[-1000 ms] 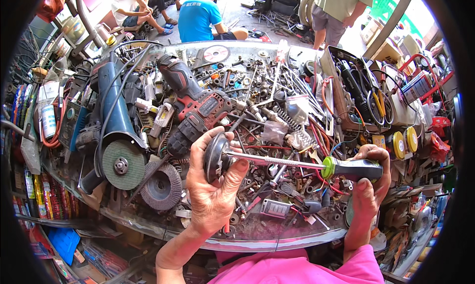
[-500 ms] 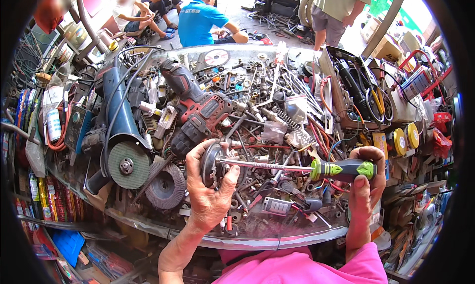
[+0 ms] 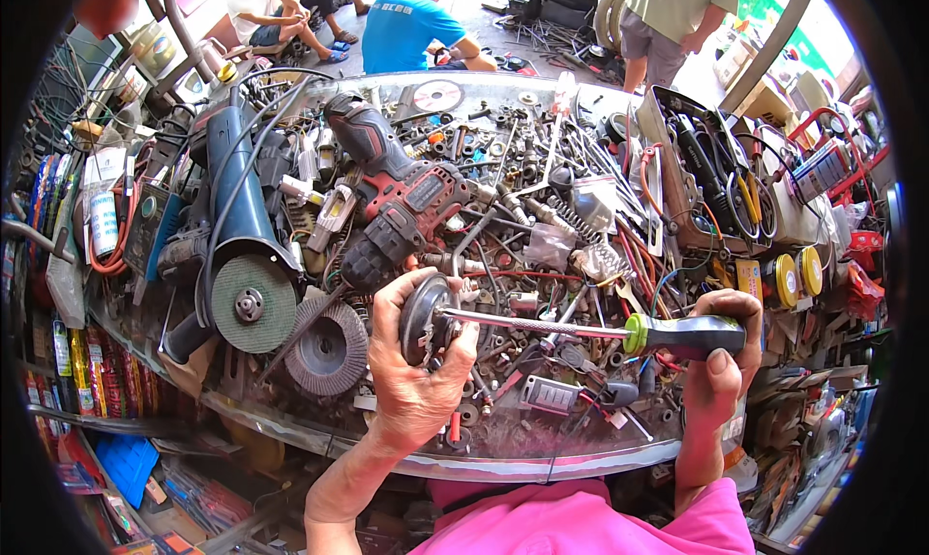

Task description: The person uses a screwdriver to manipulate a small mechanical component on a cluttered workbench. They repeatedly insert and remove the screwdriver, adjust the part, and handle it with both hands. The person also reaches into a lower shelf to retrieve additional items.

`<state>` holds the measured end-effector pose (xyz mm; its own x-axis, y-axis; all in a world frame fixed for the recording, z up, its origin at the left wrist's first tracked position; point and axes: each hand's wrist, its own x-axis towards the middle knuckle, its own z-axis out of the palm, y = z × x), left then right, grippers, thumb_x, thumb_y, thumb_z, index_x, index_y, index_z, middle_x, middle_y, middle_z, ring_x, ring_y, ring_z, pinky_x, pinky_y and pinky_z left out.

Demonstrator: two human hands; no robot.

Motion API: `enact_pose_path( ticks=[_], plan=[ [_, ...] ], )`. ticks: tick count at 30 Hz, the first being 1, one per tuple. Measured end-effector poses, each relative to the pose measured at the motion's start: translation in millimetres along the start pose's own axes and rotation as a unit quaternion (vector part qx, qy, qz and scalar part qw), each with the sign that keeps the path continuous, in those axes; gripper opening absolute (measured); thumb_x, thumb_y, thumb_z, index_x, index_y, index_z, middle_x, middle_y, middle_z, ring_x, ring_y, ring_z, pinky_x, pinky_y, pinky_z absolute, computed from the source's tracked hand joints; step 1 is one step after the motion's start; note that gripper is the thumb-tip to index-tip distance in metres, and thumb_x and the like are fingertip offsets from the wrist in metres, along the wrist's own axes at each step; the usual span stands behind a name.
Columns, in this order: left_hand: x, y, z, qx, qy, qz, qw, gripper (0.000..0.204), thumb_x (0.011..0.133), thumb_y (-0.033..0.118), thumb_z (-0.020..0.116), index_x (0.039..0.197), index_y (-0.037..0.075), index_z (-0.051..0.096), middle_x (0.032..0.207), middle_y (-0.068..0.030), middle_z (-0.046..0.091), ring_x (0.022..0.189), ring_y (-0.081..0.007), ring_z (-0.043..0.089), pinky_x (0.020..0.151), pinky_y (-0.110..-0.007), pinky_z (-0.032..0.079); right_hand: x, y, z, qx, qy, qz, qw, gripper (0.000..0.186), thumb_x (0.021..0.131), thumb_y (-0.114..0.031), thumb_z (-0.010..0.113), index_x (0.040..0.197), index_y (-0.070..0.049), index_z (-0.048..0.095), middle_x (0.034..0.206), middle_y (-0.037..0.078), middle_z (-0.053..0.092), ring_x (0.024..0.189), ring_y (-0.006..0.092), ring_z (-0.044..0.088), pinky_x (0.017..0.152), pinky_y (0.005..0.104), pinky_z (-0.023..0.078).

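Over the front of the cluttered workbench, my left hand (image 3: 411,386) grips a round black disc-shaped part (image 3: 423,315) by its rim, thumb on the near side. My right hand (image 3: 721,371) is wrapped round the green and black handle of a screwdriver (image 3: 687,334). Its metal shaft runs leftward, and the tip meets the centre of the round part; whether it sits in a screw is too small to tell. Just beyond my left hand lies a red and black cordless drill (image 3: 402,207). A flap disc (image 3: 329,350) rests to its left.
A blue angle grinder (image 3: 237,197) with a green disc lies at the left. Loose bolts, springs and fittings cover the bench (image 3: 581,465). A tool case (image 3: 677,202) with pliers stands at the right, near yellow tape rolls (image 3: 779,279). Several people are beyond the bench.
The screwdriver's handle has turned, showing more black and less green, and my right fingers have shifted round it. The tip stays at the round part. The whole view has shifted slightly.
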<state>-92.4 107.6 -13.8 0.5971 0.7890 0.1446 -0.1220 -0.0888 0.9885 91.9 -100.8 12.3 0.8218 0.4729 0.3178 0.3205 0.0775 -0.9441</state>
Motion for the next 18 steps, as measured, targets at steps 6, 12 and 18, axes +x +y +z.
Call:
enact_pose_path(
  ticks=[6,12,18],
  plan=[
    [1.0,-1.2,0.9,0.01,-0.004,0.005,1.0,0.049,0.086,-0.001,0.069,0.128,0.002,0.044,0.112,-0.0073,0.062,0.09,-0.0071,0.06,0.079,-0.022,0.051,-5.3,1.3,-7.4,-0.054,-0.009,0.058,0.997,0.068,0.087,-0.059,0.067,0.12,-0.001,0.05,0.099,0.009,0.059,0.058,0.0072,0.053,0.05,0.0174,0.041],
    [7.6,11.1,-1.6,-0.018,0.056,-0.031,0.998,0.05,0.084,-0.005,0.069,0.127,0.004,0.046,0.111,-0.0086,0.064,0.074,-0.0043,0.059,0.058,-0.018,0.052,-3.3,6.0,1.0,0.053,-0.082,-0.008,0.995,0.069,0.075,-0.026,0.087,0.125,0.002,0.048,0.118,0.013,0.051,0.105,0.018,0.056,0.095,0.0328,0.047],
    [8.3,11.6,-4.5,-0.006,0.071,-0.027,0.997,0.047,0.082,-0.007,0.068,0.124,0.003,0.049,0.107,-0.0083,0.066,0.074,-0.0052,0.06,0.059,-0.019,0.052,-10.2,4.3,9.4,0.072,-0.084,0.033,0.993,0.078,0.078,-0.022,0.086,0.137,0.002,0.041,0.121,0.014,0.054,0.102,0.0172,0.06,0.092,0.0318,0.051]
  ],
)
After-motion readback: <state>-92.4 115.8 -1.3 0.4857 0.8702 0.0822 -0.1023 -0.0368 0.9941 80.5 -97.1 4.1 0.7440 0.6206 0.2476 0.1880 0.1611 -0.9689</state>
